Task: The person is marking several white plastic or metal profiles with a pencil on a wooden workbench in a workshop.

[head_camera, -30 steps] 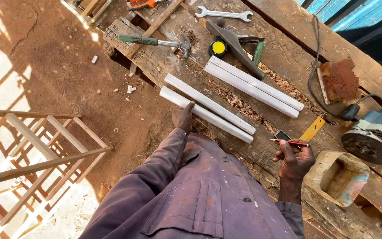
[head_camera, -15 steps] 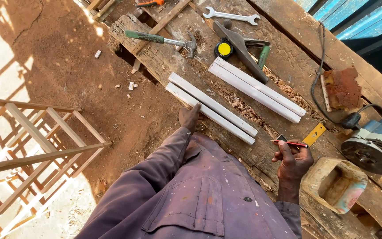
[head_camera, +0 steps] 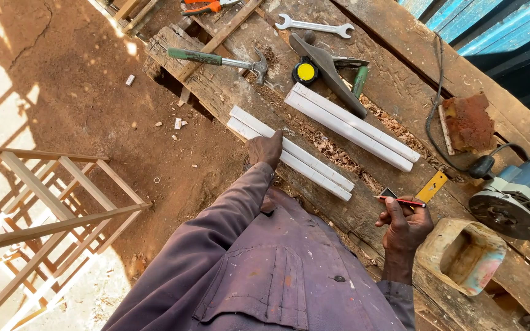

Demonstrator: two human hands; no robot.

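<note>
The left hand [head_camera: 266,149] lies palm-down on the nearer pair of white-painted wooden strips [head_camera: 289,153], its fingers spread flat over them rather than curled, so its grip is open and only pressing. These two strips lie side by side, touching, slantwise on the rough plank worktop [head_camera: 394,73] close to its near edge. The right hand [head_camera: 405,222] is well apart from them to the side, its grip closed on a red pencil [head_camera: 400,200] pinched between thumb and fingers, along with a small dark object that is too hidden to name. Just beyond that hand a yellow folding-rule piece [head_camera: 432,186] rests on the planks. A second pair of white strips [head_camera: 351,127] lies farther back, parallel to the first, with wood shavings scattered between the two pairs. Beyond are a claw hammer [head_camera: 222,60] with a green handle, a yellow-faced tape measure [head_camera: 305,72], a dark hand tool [head_camera: 329,70], a spanner [head_camera: 314,26], a rusty block [head_camera: 468,122], a blue electric router [head_camera: 519,199] and a hollow wooden mould [head_camera: 467,254]. A bare timber frame [head_camera: 44,202] stands on the earth floor.
</note>
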